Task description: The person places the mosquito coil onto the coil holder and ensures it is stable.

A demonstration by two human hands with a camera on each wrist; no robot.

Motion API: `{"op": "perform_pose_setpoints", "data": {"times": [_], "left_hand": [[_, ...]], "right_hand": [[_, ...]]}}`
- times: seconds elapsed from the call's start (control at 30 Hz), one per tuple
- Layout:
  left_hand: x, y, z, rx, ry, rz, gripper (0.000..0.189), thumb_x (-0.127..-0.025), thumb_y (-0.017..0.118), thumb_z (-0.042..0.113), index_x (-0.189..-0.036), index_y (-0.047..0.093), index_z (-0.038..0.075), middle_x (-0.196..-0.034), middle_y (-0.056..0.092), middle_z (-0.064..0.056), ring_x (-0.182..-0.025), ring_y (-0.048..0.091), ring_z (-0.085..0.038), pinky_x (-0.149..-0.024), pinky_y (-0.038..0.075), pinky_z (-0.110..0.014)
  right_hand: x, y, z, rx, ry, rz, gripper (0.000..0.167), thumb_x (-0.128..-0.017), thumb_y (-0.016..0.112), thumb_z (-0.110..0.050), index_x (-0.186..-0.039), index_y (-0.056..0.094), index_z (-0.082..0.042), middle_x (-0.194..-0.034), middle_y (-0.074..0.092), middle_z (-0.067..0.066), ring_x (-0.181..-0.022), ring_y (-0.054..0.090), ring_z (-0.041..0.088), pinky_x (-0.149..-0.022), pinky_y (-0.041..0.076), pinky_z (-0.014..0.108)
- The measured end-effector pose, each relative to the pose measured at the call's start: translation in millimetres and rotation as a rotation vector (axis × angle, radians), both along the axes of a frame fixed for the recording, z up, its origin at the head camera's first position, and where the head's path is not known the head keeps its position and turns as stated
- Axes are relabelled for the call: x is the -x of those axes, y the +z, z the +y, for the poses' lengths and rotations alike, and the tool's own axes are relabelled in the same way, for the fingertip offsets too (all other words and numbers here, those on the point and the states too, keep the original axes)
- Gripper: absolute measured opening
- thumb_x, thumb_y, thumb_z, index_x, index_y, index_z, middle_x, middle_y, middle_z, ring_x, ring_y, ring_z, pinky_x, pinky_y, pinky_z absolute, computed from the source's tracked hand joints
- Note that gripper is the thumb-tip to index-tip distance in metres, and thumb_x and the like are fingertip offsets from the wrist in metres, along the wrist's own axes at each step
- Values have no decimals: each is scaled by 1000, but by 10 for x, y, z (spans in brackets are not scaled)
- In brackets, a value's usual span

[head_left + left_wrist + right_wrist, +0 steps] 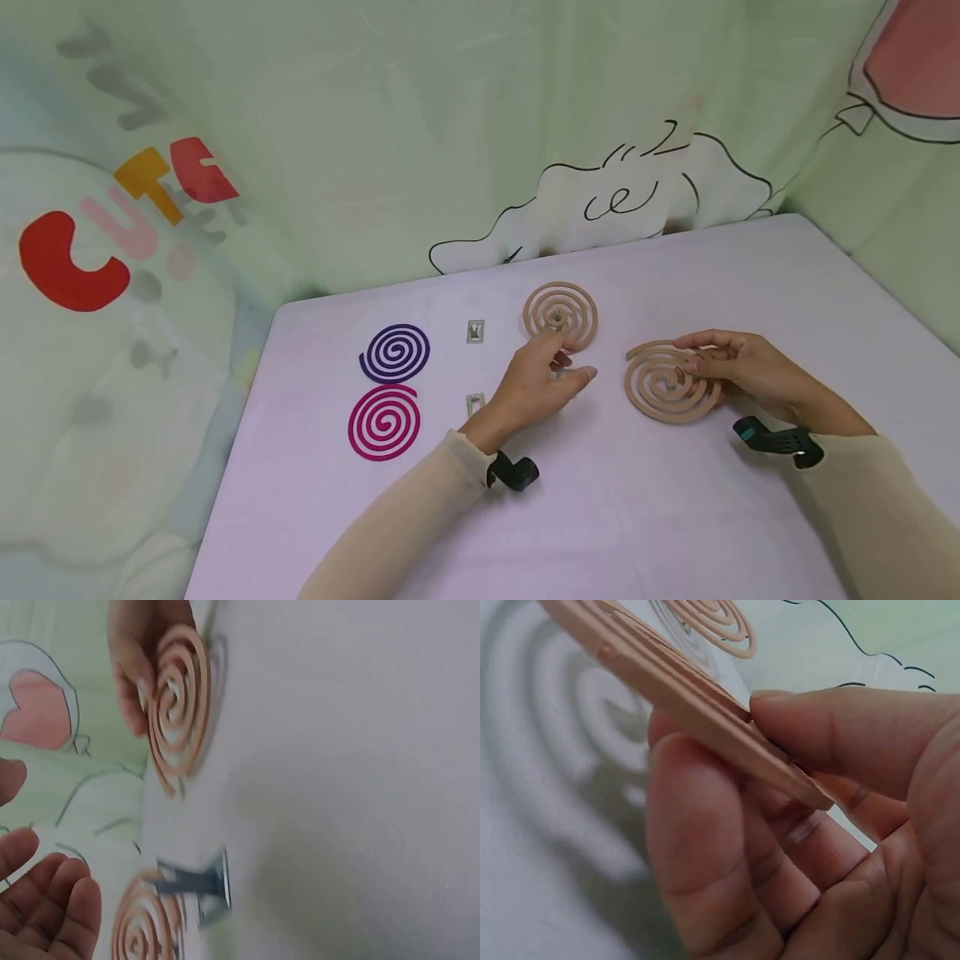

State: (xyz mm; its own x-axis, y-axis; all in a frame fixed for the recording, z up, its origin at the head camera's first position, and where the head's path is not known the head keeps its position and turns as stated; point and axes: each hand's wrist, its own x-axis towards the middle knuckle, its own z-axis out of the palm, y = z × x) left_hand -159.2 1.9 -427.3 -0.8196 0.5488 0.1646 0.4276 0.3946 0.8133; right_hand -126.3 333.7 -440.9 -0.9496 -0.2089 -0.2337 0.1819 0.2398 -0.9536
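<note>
My right hand (pixel 765 375) pinches a tan mosquito coil (pixel 631 390) at its right side, thumb on one face and fingers on the other. The right wrist view shows this coil (pixel 667 694) tilted, its shadow on the cloth. My left hand (pixel 528 383) hovers with loosely bent fingers, holding nothing, just in front of a second tan coil (pixel 594 317). A small metal coil stand (pixel 214 885) with an upright prong is near that coil in the left wrist view; the left hand (pixel 49 904) is beside them. In the head view, the left hand mostly hides this stand.
To the left lie a dark purple coil (pixel 427 348) and a magenta coil (pixel 352 425), edges close together. Two flat metal stands (pixel 476 332) sit between them and the tan coils, the nearer partly behind the left wrist. A printed curtain (pixel 375 167) closes off the table's back.
</note>
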Motion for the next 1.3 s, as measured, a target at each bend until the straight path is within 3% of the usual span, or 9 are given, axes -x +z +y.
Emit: {"op": "perform_pose_setpoints", "data": {"times": [0.1,0.2,0.33,0.43,0.6,0.73,0.83,0.97,1.3], "left_hand": [[-97,37,85,-82,-49,-91,38,-99,71,18,-133,62,3,-129,65,-15,-98,66,-7,-87,54,-18],[-188,21,183,-91,-76,-212,44,-98,70,17,-138,58,4,-130,65,-14,-95,64,-1,-83,54,-17],[-269,-68,325,-38,-55,-315,52,-97,72,21,-144,52,9,-127,66,-4,-91,63,1,-79,52,-17],[-305,-148,436,-68,-29,-403,57,-97,72,19,-148,47,10,-121,65,2,-84,63,1,-74,51,-17],[-325,-269,597,-315,10,-657,58,-97,68,4,-149,40,7,-103,62,1,-78,70,-11,-72,60,-23],[-301,-331,688,-468,67,-795,53,-98,66,-2,-145,43,7,-94,67,-5,-82,76,-28,-72,63,-29],[-275,-358,732,-527,87,-847,47,-99,64,-4,-141,47,8,-92,71,-10,-82,76,-31,-71,63,-31],[-255,-363,767,-579,87,-902,37,-98,61,-8,-131,53,7,-90,72,-12,-71,73,-21,-71,64,-32],[-260,-367,807,-605,75,-919,28,-97,58,-13,-117,57,7,-83,70,-8,-63,67,-14,-68,62,-27]], "right_hand": [[11,-1,-3,13,-3,-5,27,-104,63,-6,-126,68,-22,-99,79,2,-82,70,15,-64,59,31],[26,2,-10,43,-6,-17,28,-105,62,-6,-126,68,-23,-100,78,3,-82,70,15,-63,59,31],[37,17,-23,81,-6,-31,28,-105,61,-7,-127,68,-24,-101,78,3,-81,71,15,-63,60,31],[34,27,-24,98,-2,-37,29,-106,60,-7,-128,68,-24,-101,78,3,-81,71,15,-62,59,31],[18,26,-19,140,-15,-63,35,-105,60,-4,-129,66,-29,-101,79,5,-80,72,17,-62,59,31],[11,15,-15,166,-28,-88,40,-105,59,-3,-132,62,-32,-101,79,6,-80,73,17,-62,59,31],[5,12,-7,168,-33,-102,39,-105,60,-3,-131,61,-33,-101,78,6,-81,73,17,-63,60,31],[-8,3,3,145,-40,-107,36,-105,61,-5,-125,63,-34,-102,78,4,-82,72,16,-63,60,30],[-40,-25,34,142,-30,-103,34,-105,60,-5,-119,69,-35,-104,75,3,-78,70,13,-60,59,29]]}}
